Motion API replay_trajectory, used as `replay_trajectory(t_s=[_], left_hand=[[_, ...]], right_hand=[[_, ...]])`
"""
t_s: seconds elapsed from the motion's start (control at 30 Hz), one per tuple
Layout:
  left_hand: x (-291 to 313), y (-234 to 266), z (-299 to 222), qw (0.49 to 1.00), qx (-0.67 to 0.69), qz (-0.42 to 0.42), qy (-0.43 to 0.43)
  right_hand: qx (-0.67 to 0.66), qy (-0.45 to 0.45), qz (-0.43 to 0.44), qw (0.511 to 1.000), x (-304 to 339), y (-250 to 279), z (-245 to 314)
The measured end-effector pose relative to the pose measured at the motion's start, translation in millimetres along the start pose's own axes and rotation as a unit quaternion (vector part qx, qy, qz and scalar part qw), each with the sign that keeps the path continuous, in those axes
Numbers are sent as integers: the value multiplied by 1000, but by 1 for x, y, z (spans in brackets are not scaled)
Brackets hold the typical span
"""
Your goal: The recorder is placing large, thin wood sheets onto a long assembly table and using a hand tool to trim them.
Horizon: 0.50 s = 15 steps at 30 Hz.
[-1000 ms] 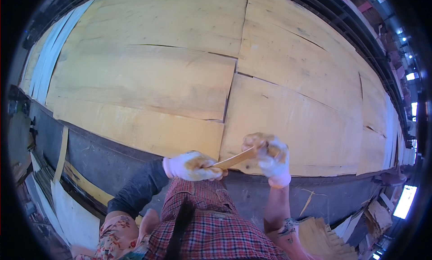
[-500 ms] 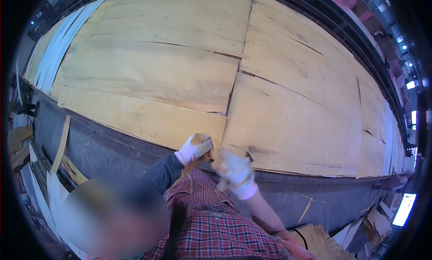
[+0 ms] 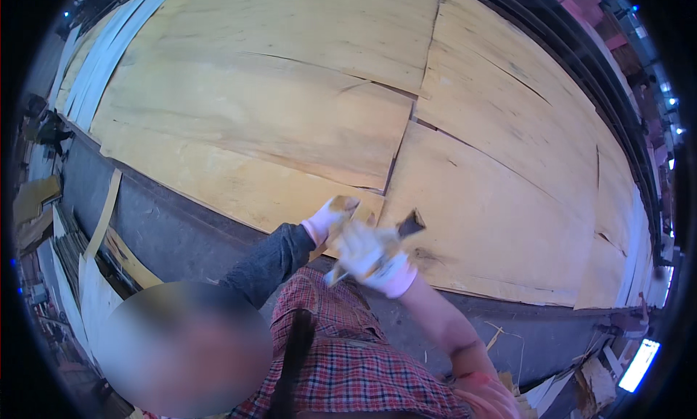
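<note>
Pale wood veneer sheets (image 3: pixel 261 121) lie flat before me, with dark gaps and cracks between them. Over their near edge, my left hand (image 3: pixel 337 211), in a stained white glove, is closed on a narrow tan strip of veneer (image 3: pixel 367 215). Close against it, my right hand (image 3: pixel 370 258), gloved too and blurred, is wrapped round a hand tool. The tool's dark, flared end (image 3: pixel 412 223) sticks out toward the sheets, and its pale other end (image 3: pixel 335 275) shows on the near side of the fist. The grip itself is hidden by the fingers.
White strips (image 3: pixel 120 56) cross the sheets at the far left. Below the near edge runs a dark grey surface (image 3: pixel 181 234). Stacked veneer offcuts (image 3: pixel 109 274) stand at the lower left, with broken pieces (image 3: pixel 597 381) at the lower right. Dark rails (image 3: pixel 573 49) border the far right.
Both hands have moved up and away from my body, over the sheets. The tool's dark end now shows more fully beyond my right hand. The whole view has shifted slightly.
</note>
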<state>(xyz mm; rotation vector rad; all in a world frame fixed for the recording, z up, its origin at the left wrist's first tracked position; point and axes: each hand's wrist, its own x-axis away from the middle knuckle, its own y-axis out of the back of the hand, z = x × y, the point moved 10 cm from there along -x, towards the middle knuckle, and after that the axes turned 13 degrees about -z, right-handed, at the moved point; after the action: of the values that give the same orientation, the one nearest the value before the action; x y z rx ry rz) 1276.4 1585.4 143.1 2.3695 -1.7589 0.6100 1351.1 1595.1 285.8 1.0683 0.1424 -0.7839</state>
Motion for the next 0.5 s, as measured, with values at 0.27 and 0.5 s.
replay_trajectory(t_s=[0.27, 0.5], left_hand=[[28, -21, -119, 991, 104, 67, 48], [7, 128, -22, 956, -132, -254, 66]], right_hand=[[-521, -631, -229, 527, 97, -40, -138], [124, -323, -394, 851, 28, 150, -167]])
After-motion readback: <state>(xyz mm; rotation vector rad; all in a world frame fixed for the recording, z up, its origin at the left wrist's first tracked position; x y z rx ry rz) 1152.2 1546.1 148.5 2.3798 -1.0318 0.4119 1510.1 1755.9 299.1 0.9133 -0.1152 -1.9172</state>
